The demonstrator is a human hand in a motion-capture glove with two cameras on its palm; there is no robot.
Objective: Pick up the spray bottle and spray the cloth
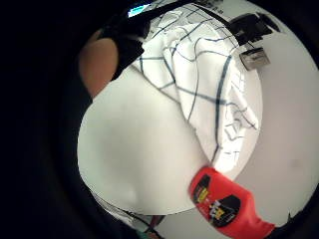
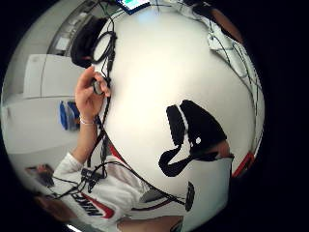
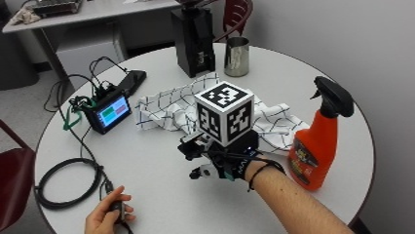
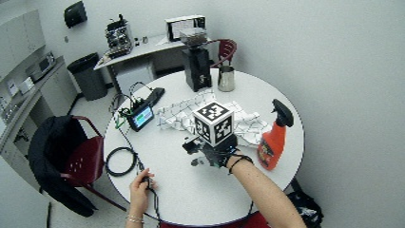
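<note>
Desk (image 3: 162, 185) in the outside view was round and white. The gloved right hand (image 3: 220, 163) hovered over it, just beside the near edge of the checked cloth (image 3: 168, 109), and held nothing; whether its fingers were spread or curled could not be told. The orange spray bottle (image 3: 317, 146) stood upright to the right of the hand, apart from it, near the cloth's right end. The bare left hand (image 3: 110, 214) gripped a small device at the desk's near edge.

The little finger side palm view showed the cloth (image 1: 199, 84) and bottle (image 1: 224, 204) on the desk.
</note>
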